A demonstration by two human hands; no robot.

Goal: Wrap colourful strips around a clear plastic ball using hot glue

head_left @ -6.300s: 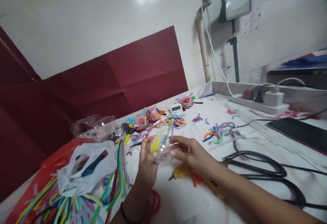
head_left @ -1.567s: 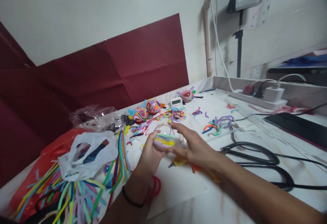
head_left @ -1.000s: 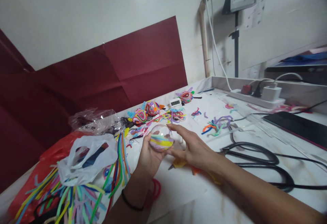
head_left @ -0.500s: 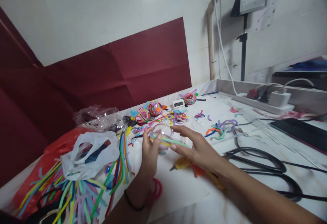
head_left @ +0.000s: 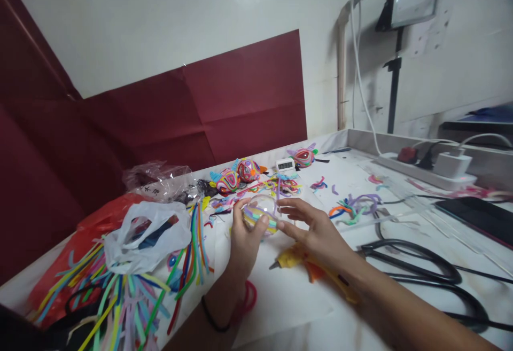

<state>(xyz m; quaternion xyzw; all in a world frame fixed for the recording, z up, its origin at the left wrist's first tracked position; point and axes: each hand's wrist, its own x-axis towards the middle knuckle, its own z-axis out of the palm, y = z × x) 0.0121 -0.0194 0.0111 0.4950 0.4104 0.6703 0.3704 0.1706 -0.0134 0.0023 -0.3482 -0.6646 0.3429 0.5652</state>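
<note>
Clear ball: the ball (head_left: pixel 265 203) sits between both hands above the white sheet (head_left: pixel 280 303), its upper part see-through, its lower left and much of its outline covered by fingers
Strips on the ball: yellow, lilac, blue and mint bands (head_left: pixel 253 214) lie across its front; where they run behind the thumb is hidden
Left hand: the hand (head_left: pixel 244 239) holds the ball, thumb across the front, fingers curled round the far side and mostly out of sight
Right hand: the hand (head_left: pixel 315 228) is curved at the ball's right side, thumb tip at its edge; whether it pinches a strip or only steadies the ball, I cannot tell
Purple strip: an upright piece (head_left: pixel 279 187) shows above the right fingertips, its lower end hard to make out
Glue gun: the yellow and orange tool (head_left: pixel 292 256) lies under the right forearm, which covers part of its handle
Black loops: two large handles (head_left: pixel 414 260) lie right of the forearm; whatever they join is hidden
White bag: it (head_left: pixel 120 247) covers the upper ends of many coloured stems (head_left: pixel 130 308), some cut off below
Timer: its digits (head_left: pixel 285 165) are too small to read
Phone: dark (head_left: pixel 475 212), cut off at the right edge
</note>
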